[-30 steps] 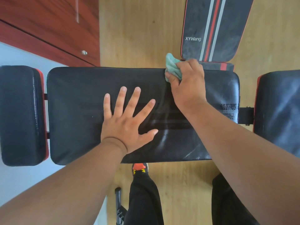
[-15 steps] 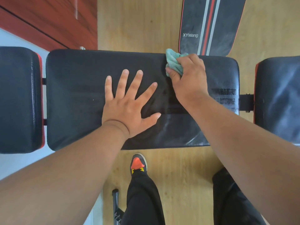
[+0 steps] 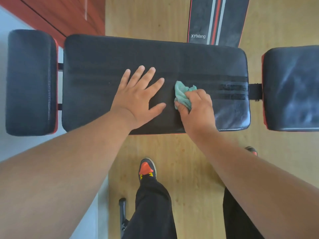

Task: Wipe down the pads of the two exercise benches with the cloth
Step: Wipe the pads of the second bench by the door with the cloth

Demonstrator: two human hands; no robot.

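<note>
Curled round a bunched teal cloth (image 3: 183, 95), the right hand (image 3: 196, 110) presses it onto the long black bench pad (image 3: 107, 66), right of centre and toward the near edge. Left hand (image 3: 138, 99) lies flat just beside it — fingers straight and spread, palm down on the pad, gripping nothing. Smaller black pads sit at either end: one at left (image 3: 31, 81), one at right (image 3: 291, 88). Beyond the far edge, a striped pad marked XYWang (image 3: 215, 19) on the wooden floor (image 3: 146, 16). Below — black trousers and an orange-toed shoe (image 3: 146, 168).
</note>
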